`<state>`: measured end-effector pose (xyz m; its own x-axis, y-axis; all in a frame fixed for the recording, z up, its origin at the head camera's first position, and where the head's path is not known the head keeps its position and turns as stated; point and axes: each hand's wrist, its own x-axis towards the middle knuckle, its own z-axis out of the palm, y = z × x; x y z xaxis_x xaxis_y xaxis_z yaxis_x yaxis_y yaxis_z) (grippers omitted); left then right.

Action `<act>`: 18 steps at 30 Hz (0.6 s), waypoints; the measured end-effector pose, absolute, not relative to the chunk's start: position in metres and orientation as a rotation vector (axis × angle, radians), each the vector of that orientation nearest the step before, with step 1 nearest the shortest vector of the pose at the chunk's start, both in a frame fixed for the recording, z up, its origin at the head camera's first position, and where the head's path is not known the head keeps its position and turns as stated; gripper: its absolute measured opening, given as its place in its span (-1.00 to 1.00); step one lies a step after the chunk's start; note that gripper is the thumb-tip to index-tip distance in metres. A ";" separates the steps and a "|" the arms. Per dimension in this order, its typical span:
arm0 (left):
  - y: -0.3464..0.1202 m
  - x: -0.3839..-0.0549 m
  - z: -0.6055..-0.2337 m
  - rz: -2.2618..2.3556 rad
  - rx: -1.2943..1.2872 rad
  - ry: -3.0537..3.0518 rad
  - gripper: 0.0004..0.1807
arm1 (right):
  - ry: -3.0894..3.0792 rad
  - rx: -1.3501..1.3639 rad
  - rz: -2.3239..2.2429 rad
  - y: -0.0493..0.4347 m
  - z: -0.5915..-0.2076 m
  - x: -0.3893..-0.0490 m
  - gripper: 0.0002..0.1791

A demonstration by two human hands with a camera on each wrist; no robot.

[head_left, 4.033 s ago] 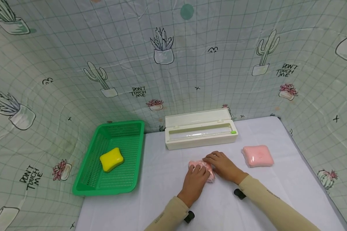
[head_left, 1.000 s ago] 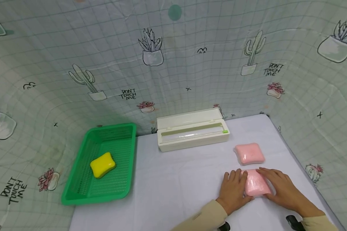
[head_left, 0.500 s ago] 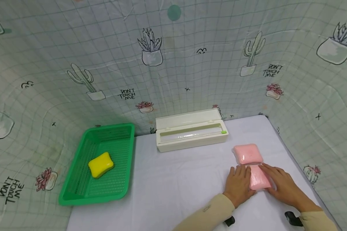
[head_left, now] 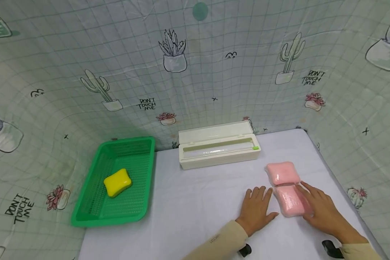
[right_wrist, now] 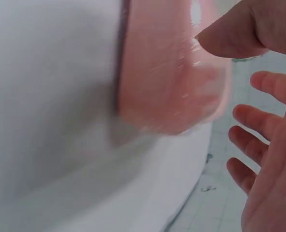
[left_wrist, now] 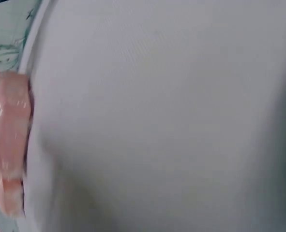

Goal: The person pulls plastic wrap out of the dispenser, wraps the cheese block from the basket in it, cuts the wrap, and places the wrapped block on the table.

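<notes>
Two pink pillow-shaped blocks in clear, shiny wrap lie at the right of the table. The far block [head_left: 283,173] and the near block [head_left: 290,200] sit edge to edge, one behind the other. My left hand [head_left: 255,210] is spread over the cloth, apart from the near block on its left side. My right hand [head_left: 323,211] is at the near block's right edge, fingers straight and apart; whether they touch it I cannot tell. In the right wrist view the thumb [right_wrist: 237,34] overlaps the pink wrapped block [right_wrist: 169,72].
A long white cling film dispenser [head_left: 219,155] stands at the back with its lid up and a roll inside. At the left is a green basket [head_left: 151,173] holding a yellow block [head_left: 117,182]. Patterned cloth [head_left: 214,72] hangs behind the white table [head_left: 198,202].
The near pink block, under both hands at mid-table earlier, was brought right and pushed against the far one. My left hand has since moved off it leftward; the right has loosened.
</notes>
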<state>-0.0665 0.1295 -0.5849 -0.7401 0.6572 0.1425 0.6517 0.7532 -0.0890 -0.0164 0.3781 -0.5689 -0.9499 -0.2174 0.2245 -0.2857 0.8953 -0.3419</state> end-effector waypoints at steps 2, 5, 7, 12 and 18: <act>0.112 -0.073 -0.585 -0.010 -1.003 -2.785 -0.17 | -2.828 0.419 0.569 0.374 -0.562 -0.021 0.01; 0.083 -0.086 -0.584 -0.085 -0.921 -2.798 -0.23 | -2.741 0.480 0.599 0.365 -0.553 -0.032 -0.11; 0.063 -0.095 -0.584 -0.136 -0.865 -2.811 -0.27 | -2.714 0.514 0.631 0.359 -0.548 -0.038 -0.14; 0.017 -0.119 -0.577 -0.237 -0.713 -2.843 -0.32 | -2.697 0.576 0.672 0.340 -0.540 -0.055 -0.16; -0.025 -0.145 -0.565 -0.348 -0.545 -2.849 -0.37 | -2.701 0.610 0.695 0.310 -0.533 -0.080 -0.22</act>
